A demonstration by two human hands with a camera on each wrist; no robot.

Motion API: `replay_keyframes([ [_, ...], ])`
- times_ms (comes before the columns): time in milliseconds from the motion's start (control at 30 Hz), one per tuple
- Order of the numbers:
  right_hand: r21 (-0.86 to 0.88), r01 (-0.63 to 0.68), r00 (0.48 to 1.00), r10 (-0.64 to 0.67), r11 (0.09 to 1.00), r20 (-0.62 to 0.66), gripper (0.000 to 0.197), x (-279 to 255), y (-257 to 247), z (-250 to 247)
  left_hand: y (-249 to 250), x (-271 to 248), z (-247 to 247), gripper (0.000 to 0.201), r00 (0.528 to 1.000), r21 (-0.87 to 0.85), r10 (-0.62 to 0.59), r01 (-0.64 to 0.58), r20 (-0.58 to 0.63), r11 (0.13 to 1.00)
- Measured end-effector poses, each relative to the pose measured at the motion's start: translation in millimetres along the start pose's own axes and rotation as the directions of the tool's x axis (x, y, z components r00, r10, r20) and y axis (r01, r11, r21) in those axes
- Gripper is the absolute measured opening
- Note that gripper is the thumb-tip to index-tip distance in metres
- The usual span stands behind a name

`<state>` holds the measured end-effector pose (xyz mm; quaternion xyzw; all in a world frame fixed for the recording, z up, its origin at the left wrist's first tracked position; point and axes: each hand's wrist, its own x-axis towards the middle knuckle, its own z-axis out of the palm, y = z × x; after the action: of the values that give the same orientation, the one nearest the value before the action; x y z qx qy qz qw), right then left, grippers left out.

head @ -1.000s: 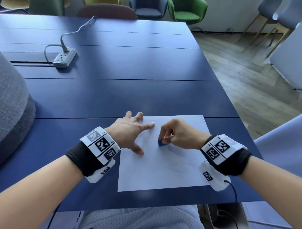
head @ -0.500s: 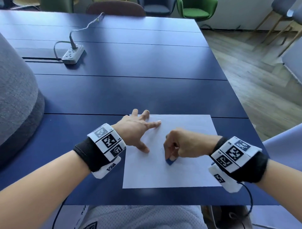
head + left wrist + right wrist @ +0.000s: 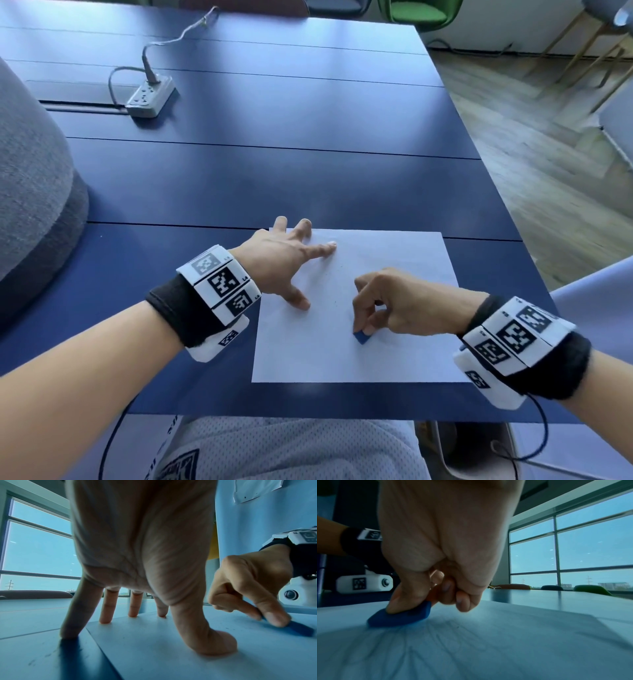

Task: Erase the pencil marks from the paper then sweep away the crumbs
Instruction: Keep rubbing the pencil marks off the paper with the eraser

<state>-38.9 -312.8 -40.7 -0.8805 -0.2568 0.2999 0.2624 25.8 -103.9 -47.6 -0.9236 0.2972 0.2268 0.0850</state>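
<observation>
A white sheet of paper (image 3: 394, 260) lies near the front edge of the dark blue table (image 3: 274, 178). My left hand (image 3: 291, 263) is spread on the sheet's left side, its fingertips (image 3: 105, 620) and thumb pressing down on paper (image 3: 171, 662) and table. My right hand (image 3: 383, 305) pinches a small blue eraser (image 3: 361, 337) between thumb and fingers and holds it against the paper. In the right wrist view the eraser (image 3: 399, 616) rests on the paper (image 3: 488, 642) over faint grey pencil marks (image 3: 447, 626). Tiny dark specks (image 3: 337, 284) dot the sheet between my hands.
A grey power strip (image 3: 150, 96) with its cable lies at the far left of the table. A grey upholstered chair back (image 3: 30, 192) stands at the left edge. Coloured chairs (image 3: 421, 13) line the far side. Wooden floor (image 3: 548, 154) lies to the right.
My right hand has drawn the eraser down the sheet toward me, from near the left hand's thumb to the lower middle. The left hand has stayed pressed on the paper.
</observation>
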Motion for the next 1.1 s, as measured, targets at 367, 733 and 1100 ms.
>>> replay_keyframes([
  [367, -0.031, -0.062, 0.997, 0.063, 0.998, 0.042, 0.020, -11.4, 6.9, 0.9, -0.2, -0.7, -0.5, 0.106, 1.000, 0.006, 0.012, -0.012, -0.006, 1.000],
  [733, 0.070, -0.150, 0.914, 0.166, 0.986, -0.371, 0.009, 17.8, 21.5, -13.9, 17.8, -4.7, 5.6, 0.128, 0.997, -0.039, -0.009, 0.012, 0.079, 0.999],
  [1100, 0.127, -0.137, 0.911, 0.176, 0.982, -0.373, 0.012, 12.4, 25.3, -5.6, 21.9, -2.9, 8.0, 0.129, 0.993, -0.075, -0.006, 0.015, 0.121, 0.997],
])
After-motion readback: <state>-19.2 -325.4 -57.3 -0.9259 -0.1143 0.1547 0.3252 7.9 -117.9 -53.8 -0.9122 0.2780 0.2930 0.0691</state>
